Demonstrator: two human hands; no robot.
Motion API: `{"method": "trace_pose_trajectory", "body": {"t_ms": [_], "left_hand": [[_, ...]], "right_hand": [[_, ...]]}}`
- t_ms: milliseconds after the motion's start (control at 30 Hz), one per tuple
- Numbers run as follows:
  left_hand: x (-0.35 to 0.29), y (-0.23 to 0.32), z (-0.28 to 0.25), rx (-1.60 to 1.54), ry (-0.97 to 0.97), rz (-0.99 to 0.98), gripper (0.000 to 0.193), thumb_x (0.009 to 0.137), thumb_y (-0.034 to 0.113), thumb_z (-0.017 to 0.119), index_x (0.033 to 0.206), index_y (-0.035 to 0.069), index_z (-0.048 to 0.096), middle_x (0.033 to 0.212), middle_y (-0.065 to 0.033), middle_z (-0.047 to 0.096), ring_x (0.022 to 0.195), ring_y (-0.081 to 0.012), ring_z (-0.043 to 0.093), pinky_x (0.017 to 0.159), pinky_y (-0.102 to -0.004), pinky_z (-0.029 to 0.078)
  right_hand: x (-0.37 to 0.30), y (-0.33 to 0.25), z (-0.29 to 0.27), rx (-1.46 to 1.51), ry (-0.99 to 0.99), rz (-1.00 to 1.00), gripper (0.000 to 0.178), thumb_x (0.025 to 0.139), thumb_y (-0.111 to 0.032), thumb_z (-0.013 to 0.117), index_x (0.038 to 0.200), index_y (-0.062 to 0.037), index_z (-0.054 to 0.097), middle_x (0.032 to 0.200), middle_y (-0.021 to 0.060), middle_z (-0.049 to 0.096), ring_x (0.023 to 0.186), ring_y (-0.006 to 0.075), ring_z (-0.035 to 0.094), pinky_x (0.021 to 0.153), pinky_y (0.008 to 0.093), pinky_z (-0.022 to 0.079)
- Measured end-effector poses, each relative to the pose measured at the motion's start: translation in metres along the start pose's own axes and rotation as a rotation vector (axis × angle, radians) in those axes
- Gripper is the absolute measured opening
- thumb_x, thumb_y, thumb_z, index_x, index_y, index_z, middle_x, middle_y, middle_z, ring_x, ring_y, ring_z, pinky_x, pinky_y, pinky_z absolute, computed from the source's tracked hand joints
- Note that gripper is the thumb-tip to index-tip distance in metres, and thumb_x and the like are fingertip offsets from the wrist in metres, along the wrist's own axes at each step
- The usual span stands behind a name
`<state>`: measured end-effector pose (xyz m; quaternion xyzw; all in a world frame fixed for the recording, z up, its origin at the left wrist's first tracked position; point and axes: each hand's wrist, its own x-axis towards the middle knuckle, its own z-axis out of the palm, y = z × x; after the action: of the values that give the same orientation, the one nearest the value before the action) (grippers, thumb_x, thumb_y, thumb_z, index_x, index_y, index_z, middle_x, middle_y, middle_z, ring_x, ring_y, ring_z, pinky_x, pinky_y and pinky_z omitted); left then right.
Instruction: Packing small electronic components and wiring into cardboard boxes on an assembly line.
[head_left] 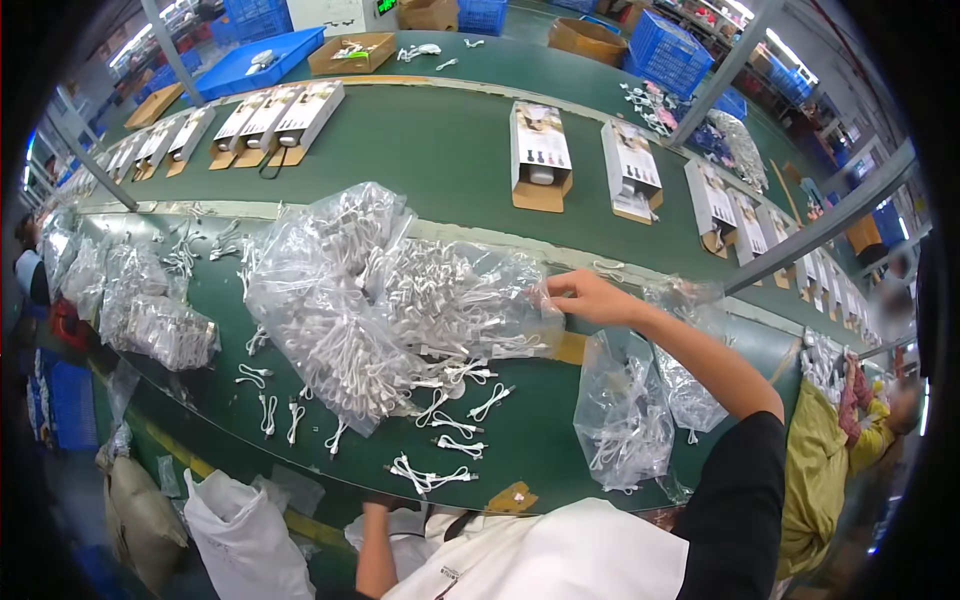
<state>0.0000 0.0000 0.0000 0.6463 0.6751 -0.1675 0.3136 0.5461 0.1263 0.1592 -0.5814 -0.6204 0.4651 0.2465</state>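
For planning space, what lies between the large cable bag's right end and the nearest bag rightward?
Head view: a yellow strip on green tabletop, below the right hand.

We see a glossy, crinkled plastic bag (320, 300), smooth plastic-coated cables (458, 429), a smooth tabletop (540, 400) and matt cardboard flaps (538, 201).

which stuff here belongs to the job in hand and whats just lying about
Likely in use:
- clear bag at the right hand
- white cables inside it

Apparently just lying about:
- brown scrap at the bench edge
- white sack below
- blue tray at the back
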Motion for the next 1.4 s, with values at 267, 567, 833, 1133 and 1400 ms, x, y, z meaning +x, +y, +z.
{"method": "trace_pose_trajectory", "body": {"t_ms": [267, 567, 833, 1133, 1400], "left_hand": [[-0.04, 0.076, -0.282, -0.198, 1.313, 0.285, 0.017, 0.093, 0.016, 0.055, 0.097, 0.001, 0.061, 0.087, -0.0128, 0.064, 0.076, -0.0258, 0.062, 0.07, -0.037, 0.049], [0.044, 0.296, -0.282, 0.485, 0.668, 0.878, 0.062, 0.066, 0.031, 0.08, 0.115, 0.007, 0.053, 0.111, -0.0103, 0.055, 0.098, -0.0331, 0.059, 0.078, -0.0417, 0.051], [0.056, 0.299, -0.295, 0.429, 0.53, 0.6, 0.06, 0.061, 0.043, 0.082, 0.098, 0.006, 0.052, 0.084, -0.0127, 0.062, 0.084, -0.0331, 0.064, 0.068, -0.0429, 0.052], [-0.018, 0.316, -0.269, 0.67, 0.942, 0.96, 0.009, 0.077, 0.013, 0.059, 0.085, 0.009, 0.058, 0.082, -0.0084, 0.061, 0.081, -0.0259, 0.062, 0.065, -0.0371, 0.05], [-0.033, 0.242, -0.163, 0.795, 0.536, 1.185, 0.014, 0.071, 0.014, 0.06, 0.084, 0.01, 0.056, 0.083, -0.0051, 0.052, 0.076, -0.0206, 0.059, 0.058, -0.0318, 0.048]], "right_hand": [[-0.002, -0.016, -0.008, -0.392, -0.089, -0.047, 0.03, 0.088, -0.027, 0.054, 0.107, -0.006, 0.063, 0.093, 0.0139, 0.067, 0.086, 0.031, 0.061, 0.08, 0.037, 0.047], [-0.008, -0.022, -0.013, -0.388, -0.176, -0.107, 0.036, 0.093, -0.034, 0.05, 0.111, -0.0035, 0.059, 0.098, 0.0152, 0.064, 0.091, 0.0277, 0.059, 0.083, 0.0377, 0.044], [-0.029, -0.052, -0.003, -0.743, -0.037, 0.1, 0.023, 0.085, -0.026, 0.061, 0.092, -0.0044, 0.063, 0.09, 0.015, 0.066, 0.088, 0.0307, 0.064, 0.076, 0.0397, 0.05], [-0.02, -0.128, 0.106, -1.154, -0.241, -0.244, 0.009, 0.075, -0.013, 0.064, 0.08, -0.0091, 0.071, 0.083, 0.0092, 0.069, 0.081, 0.0257, 0.069, 0.062, 0.038, 0.054], [0.006, -0.081, 0.114, -1.12, -0.32, -0.563, 0.008, 0.074, -0.014, 0.062, 0.076, -0.0124, 0.07, 0.08, 0.0082, 0.069, 0.08, 0.0264, 0.069, 0.061, 0.0407, 0.054]]}}
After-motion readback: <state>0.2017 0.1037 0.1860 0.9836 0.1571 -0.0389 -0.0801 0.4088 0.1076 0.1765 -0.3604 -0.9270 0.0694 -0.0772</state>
